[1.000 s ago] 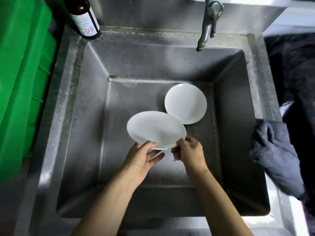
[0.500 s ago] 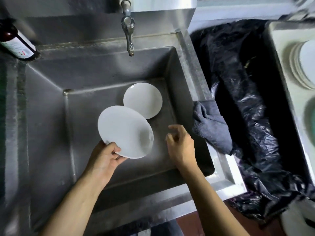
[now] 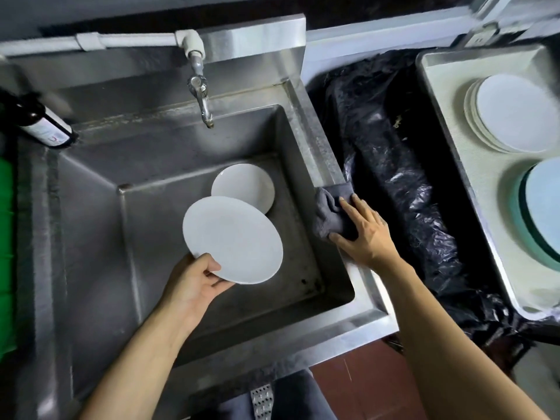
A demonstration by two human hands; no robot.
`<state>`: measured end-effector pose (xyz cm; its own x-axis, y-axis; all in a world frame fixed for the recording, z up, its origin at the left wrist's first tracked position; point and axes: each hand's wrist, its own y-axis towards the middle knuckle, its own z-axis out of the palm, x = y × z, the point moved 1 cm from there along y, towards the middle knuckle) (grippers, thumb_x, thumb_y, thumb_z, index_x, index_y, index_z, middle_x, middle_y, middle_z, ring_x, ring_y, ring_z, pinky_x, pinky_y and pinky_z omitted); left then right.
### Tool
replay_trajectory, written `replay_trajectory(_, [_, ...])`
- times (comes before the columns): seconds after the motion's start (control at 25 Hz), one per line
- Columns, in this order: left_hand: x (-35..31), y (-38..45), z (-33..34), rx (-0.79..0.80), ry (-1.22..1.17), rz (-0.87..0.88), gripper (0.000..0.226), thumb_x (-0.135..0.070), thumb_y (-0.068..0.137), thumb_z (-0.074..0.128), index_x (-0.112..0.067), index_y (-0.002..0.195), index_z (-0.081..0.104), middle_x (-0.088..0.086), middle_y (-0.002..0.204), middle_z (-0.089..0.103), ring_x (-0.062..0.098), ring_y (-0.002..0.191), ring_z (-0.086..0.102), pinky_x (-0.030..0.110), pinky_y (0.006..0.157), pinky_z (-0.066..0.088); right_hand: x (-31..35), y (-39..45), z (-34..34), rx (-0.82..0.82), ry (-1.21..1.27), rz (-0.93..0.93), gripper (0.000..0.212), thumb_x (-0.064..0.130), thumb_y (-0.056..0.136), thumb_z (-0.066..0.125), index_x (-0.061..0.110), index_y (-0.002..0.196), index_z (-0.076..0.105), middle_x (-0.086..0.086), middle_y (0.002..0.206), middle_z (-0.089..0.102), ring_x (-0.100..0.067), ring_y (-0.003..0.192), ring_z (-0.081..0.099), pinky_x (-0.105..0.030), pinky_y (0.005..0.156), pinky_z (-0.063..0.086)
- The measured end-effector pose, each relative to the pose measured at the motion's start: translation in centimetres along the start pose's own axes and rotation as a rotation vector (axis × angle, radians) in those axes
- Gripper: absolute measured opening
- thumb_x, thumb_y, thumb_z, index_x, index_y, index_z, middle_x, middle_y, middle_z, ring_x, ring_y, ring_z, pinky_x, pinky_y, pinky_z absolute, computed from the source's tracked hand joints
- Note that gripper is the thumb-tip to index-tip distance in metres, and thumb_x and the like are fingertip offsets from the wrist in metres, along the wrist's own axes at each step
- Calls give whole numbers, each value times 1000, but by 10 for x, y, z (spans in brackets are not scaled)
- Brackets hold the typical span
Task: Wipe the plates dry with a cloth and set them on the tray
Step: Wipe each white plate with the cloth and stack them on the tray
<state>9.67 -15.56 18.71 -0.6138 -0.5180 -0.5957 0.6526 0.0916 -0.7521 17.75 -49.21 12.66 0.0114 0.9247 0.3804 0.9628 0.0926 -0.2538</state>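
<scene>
At the sink's near side, my left hand pinches a white plate by its near rim, thumb on top and fingers curled beneath, holding it tilted above the basin. My right hand lies spread on the grey cloth draped over the right edge of the sink, fingers nearly straight and not yet closed round it. The job now, as I judge it, is to gather a full handful of cloth rather than a corner, so it covers the plate's face in one sweep, and to keep my left grip firm at the rim, since a wet plate slips easily. A second plate leans against the basin's far wall, waiting. Farther right, past a black bin bag, the tray carries a stack of white plates toward its far end; the paler dishes nearer on it may be bowls, though the frame cuts them off.
</scene>
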Motion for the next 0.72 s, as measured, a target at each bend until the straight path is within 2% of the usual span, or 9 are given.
replay_trajectory(0.08, [-6,-5,10,1,11,13,45,9,84,42,-15,117,63,8,130,65,36,117,62,49,82,61,-7,1,5,-5,61,-9,83,46,89,75,26,159,34,-11,168,23,-28,154,24,-41,125,21])
replay_trajectory(0.2, [-11,-13,25,-11,35,24,45,9,85,42,-14,117,63,9,128,65,35,115,63,49,81,61,-6,2,17,-108,150,-6,67,32,96,69,19,156,41,-21,163,29,-38,146,34,-41,121,28])
replay_trajectory(0.32, [-16,-21,37,-39,54,38,44,10,85,42,-11,118,63,9,126,66,34,113,63,47,78,62,-1,6,24,-237,211,44,54,17,97,68,4,146,51,-33,138,49,-51,118,50,-53,105,42])
replay_trajectory(0.4, [-21,-27,43,-47,76,55,43,10,86,41,-10,117,64,7,123,68,33,112,64,46,77,62,3,11,17,-334,341,147,39,11,102,57,-2,139,52,-34,120,56,-50,106,53,-51,95,43])
replay_trajectory(0.48, [-26,-33,48,-50,90,77,42,11,87,41,-9,114,65,6,121,70,32,109,66,45,75,62,9,15,1,-463,550,271,33,16,106,49,2,135,54,-27,115,61,-43,106,55,-42,90,42])
replay_trajectory(0.56, [-30,-38,54,-45,104,89,39,11,88,42,-6,115,64,8,122,70,33,110,65,46,77,63,26,14,-21,-587,681,322,28,30,105,50,16,128,57,-3,108,68,-26,101,61,-29,82,41])
replay_trajectory(0.6, [-32,-40,57,-42,114,93,38,10,88,42,-4,116,63,8,123,69,34,111,65,47,79,62,39,13,-33,-622,718,294,25,37,103,51,22,121,60,12,97,68,-16,93,62,-22,76,39])
replay_trajectory(0.64, [-34,-42,61,-41,120,96,36,10,88,43,-4,115,63,8,122,69,34,112,65,49,81,62,55,13,-42,-628,757,242,22,41,101,52,26,114,62,17,87,67,-9,84,61,-17,71,39])
replay_trajectory(0.72, [-36,-47,69,-35,123,103,33,9,87,43,-4,110,63,8,118,71,33,107,67,50,82,61,89,11,-51,-532,805,99,17,41,100,56,25,102,63,14,81,67,-8,78,61,-16,67,41])
